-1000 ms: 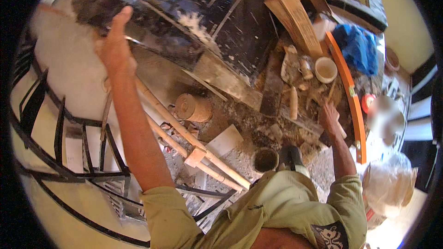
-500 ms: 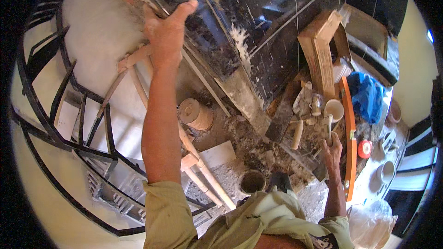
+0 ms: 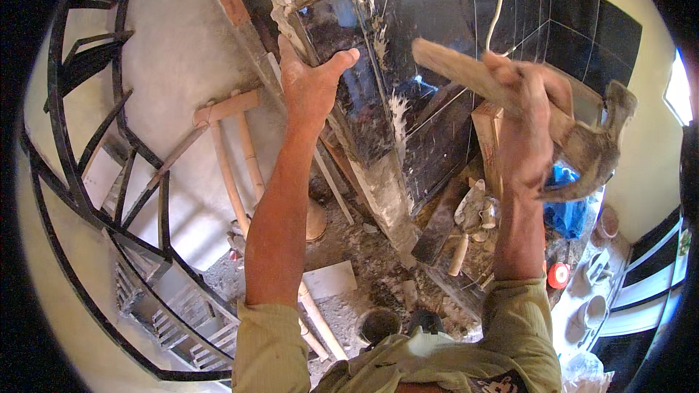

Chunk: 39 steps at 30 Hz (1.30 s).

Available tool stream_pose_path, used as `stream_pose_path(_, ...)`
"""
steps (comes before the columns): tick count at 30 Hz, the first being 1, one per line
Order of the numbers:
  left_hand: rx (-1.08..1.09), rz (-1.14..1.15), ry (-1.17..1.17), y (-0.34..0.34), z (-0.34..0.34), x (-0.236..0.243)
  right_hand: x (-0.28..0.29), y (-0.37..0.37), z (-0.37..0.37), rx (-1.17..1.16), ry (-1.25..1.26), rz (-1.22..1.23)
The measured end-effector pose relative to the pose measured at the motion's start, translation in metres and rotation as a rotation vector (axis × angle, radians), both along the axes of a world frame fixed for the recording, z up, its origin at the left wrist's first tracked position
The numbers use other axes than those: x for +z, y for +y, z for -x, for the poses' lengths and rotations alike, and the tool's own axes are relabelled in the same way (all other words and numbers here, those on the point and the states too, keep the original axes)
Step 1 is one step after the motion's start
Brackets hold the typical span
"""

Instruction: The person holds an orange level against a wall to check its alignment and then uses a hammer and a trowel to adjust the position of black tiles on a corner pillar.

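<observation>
My left hand [image 3: 312,98] is raised against the edge of a glossy black tile panel [image 3: 342,36], thumb stretched out to the right over its face. Its fingers point up along the rough edge and are partly hidden. In my right hand [image 3: 530,120], slightly blurred, is a hammer [image 3: 453,67], gripped by its handle close to the head. The curved head points right, and the handle's end points left toward the tiled wall. Below lies a trowel [image 3: 459,255] with a pale handle, among grimy tools.
Black metal railing [image 3: 164,207] curves down the left, next to wooden posts with a crosspiece [image 3: 227,108]. A bucket [image 3: 378,325] stands on the rubble-strewn floor near a pale flat piece [image 3: 331,280]. At right are a blue bag [image 3: 566,217] and a round red object [image 3: 558,275].
My right hand has risen from the cluttered surface by the cup and now holds the hammer up. My left hand appears farther right and lower as the view shifts. The orange level is no longer visible.
</observation>
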<state>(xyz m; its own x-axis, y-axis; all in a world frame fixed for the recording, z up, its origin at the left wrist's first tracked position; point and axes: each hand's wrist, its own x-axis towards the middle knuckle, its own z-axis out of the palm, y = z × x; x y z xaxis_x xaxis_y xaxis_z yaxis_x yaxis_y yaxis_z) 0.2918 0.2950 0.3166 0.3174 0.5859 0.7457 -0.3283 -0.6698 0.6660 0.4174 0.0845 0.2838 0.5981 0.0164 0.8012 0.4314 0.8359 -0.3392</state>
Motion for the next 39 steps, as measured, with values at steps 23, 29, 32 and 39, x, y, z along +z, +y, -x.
stream_pose_path(23,0.032,-0.035,-0.055,0.008,-0.003,-0.003,0.039,0.048,0.024,-0.13,-0.098,0.149)
stream_pose_path(29,0.067,-0.059,-0.037,0.007,0.0,-0.001,0.043,0.052,0.025,-0.047,-0.125,0.074)
stream_pose_path(32,0.163,-0.106,0.004,0.006,0.002,0.0,0.039,0.058,0.023,-0.12,-0.164,0.04)
stream_pose_path(39,0.034,-0.032,-0.034,0.002,0.003,0.002,0.041,0.06,0.025,-0.107,-0.146,0.038)
